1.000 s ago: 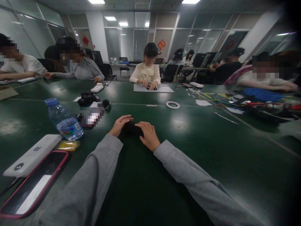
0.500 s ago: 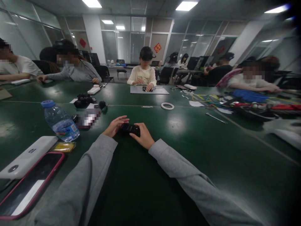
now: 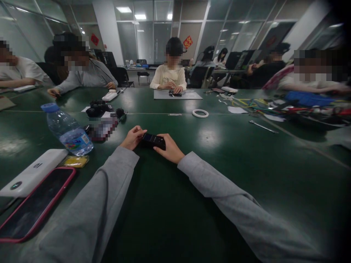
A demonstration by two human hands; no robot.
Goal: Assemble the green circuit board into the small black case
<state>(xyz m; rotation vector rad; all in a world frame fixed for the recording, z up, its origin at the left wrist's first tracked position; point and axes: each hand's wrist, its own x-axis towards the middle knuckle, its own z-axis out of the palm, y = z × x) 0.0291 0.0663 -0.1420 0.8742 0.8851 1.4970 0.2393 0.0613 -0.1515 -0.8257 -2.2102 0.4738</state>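
A small black device (image 3: 154, 141) with a dark screen and small markings lies between my two hands, low over the green table (image 3: 214, 175). My right hand (image 3: 170, 148) grips its right end, thumb at the near side and fingers at the far side. At the left end, my left hand (image 3: 133, 137) has its thumb and fingers closed together against the device's corner. Whether the left fingers hold the device itself or something small at its edge is too small to tell.
On the left are a water bottle (image 3: 70, 131), a white power bank (image 3: 34, 173), a red-edged phone (image 3: 37, 204) and a yellow packet (image 3: 76, 161). Ahead lies a white ring (image 3: 200, 113); right, a wrench (image 3: 263, 126) and tangled cables. Several people sit around.
My left fingers have closed from a spread pose to a pinch at the device's left end. The view has tilted down slightly; my right hand still grips the device.
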